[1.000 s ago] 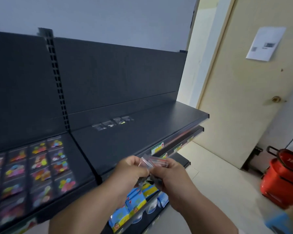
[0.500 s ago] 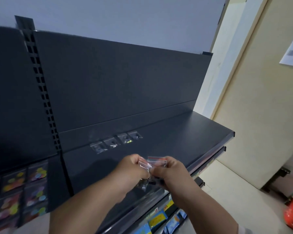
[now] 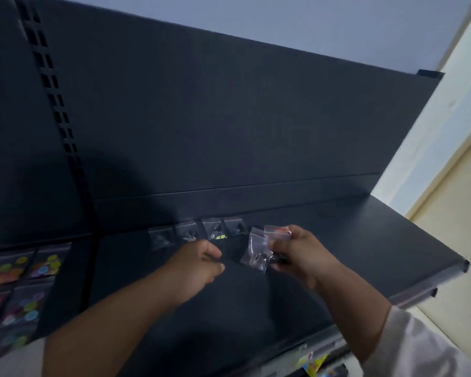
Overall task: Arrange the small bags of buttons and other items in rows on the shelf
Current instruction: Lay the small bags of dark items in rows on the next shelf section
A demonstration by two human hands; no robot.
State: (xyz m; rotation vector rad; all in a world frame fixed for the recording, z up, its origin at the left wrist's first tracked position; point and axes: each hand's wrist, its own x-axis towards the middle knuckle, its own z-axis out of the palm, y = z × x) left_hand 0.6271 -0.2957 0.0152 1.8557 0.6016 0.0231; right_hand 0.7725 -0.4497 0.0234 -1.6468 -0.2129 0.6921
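A row of several small clear bags (image 3: 214,231) lies along the back of the dark shelf (image 3: 351,240). Just right of that row, my right hand (image 3: 297,254) pinches a small bunch of clear bags (image 3: 256,253), one with a red zip strip, a little above the shelf. My left hand (image 3: 201,263) hovers in front of the row, apart from the bunch. Its fingers are curled against the thumb, and I see nothing between them.
On the neighbouring shelf to the left lie rows of bags of colourful buttons (image 3: 17,270). A slotted upright (image 3: 57,115) divides the two shelf bays. Colourful packs (image 3: 314,363) show on a lower shelf. A cream wall (image 3: 460,213) stands to the right.
Both hands rose over the shelf toward the row at the back. My left hand let go of the bunch and drew away to the left. The view swung left and closer.
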